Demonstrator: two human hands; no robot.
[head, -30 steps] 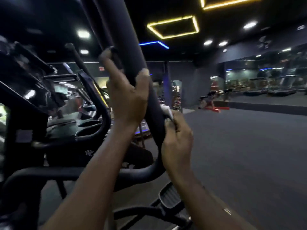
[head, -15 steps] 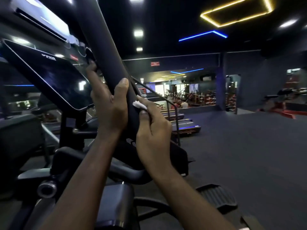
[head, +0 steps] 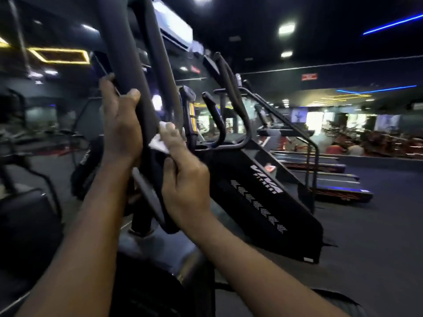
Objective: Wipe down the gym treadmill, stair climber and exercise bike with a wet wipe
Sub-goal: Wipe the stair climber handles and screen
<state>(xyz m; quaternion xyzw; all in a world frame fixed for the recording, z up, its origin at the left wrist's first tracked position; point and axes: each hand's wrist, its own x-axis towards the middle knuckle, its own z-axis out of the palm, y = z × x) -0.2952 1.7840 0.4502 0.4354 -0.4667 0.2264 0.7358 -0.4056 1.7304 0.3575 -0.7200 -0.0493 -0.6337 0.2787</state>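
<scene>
Left hand [head: 121, 131] grips black padded upright bar [head: 128, 65]; right hand [head: 185, 179] pinches crumpled white wet wipe [head: 158, 144] against it. Black stair climber [head: 263, 197] adjacent; treadmills [head: 338, 186] beyond on dark grey gym floor [head: 377, 248].

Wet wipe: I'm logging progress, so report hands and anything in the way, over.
Left hand grips the black bar. Right hand pinches the wet wipe against that bar. Stair climber stands to the right, apart from both hands.

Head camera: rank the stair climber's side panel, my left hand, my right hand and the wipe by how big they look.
1. side panel, largest.
2. left hand and right hand, alike; unranked, both close to the camera.
3. wipe, smallest, partly covered by the right hand.
</scene>
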